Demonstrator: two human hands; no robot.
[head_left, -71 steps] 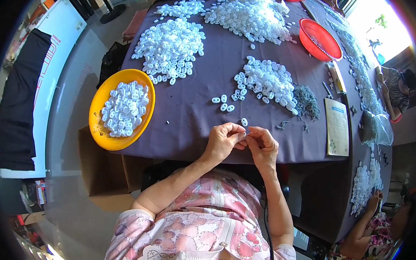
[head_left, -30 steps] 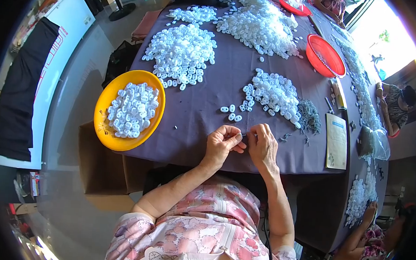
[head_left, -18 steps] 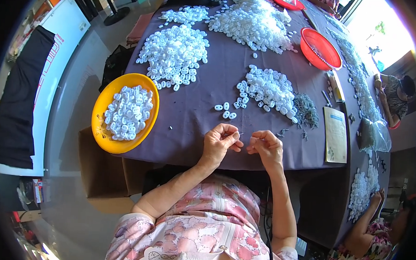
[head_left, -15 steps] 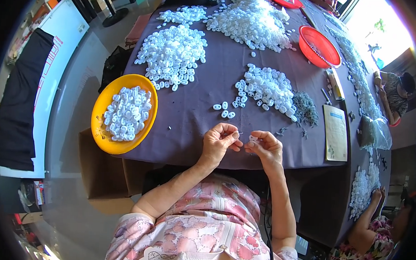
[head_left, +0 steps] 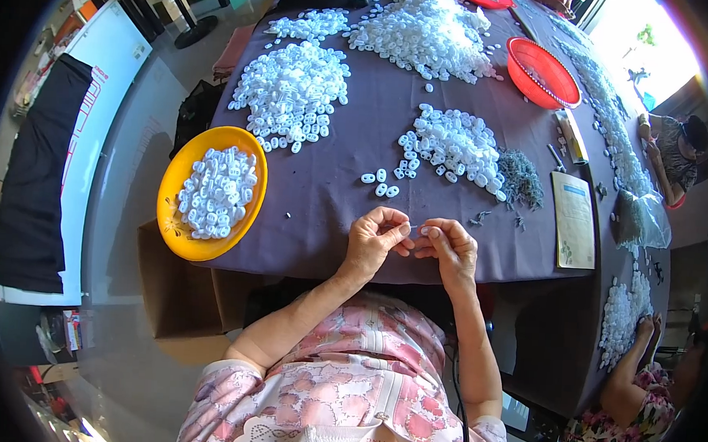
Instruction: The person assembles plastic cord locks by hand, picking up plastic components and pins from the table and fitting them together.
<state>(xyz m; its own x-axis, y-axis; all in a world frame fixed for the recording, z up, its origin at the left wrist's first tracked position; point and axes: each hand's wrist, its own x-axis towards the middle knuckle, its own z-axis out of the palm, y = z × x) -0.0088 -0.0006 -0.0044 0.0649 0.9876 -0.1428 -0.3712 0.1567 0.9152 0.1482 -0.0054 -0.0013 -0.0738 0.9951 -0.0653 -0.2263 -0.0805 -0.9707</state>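
Note:
My left hand [head_left: 375,239] pinches thumb to fingers above the table's near edge, on something thin and pale too small to make out. Close beside it, my right hand [head_left: 452,249] is closed in a pinch on a small white plastic piece, mostly hidden by the fingertips. The fingertips of both hands nearly meet. Beyond them lie a few loose white oval pieces with holes [head_left: 381,183] and a small heap of the same pieces [head_left: 456,142]. A tangle of small grey pieces [head_left: 518,179] adjoins that heap on its right.
At the left edge sits a yellow bowl [head_left: 169,213] of white pieces. Larger white heaps [head_left: 290,88] lie farther back. A red basket [head_left: 569,92] and a tan booklet [head_left: 573,223] are to the right. Other people's hands [head_left: 648,322] work by a side table.
My right hand has shifted slightly left, bringing its fingertips closer to the left hand's. The white piece in it shows less now. The heaps are unchanged.

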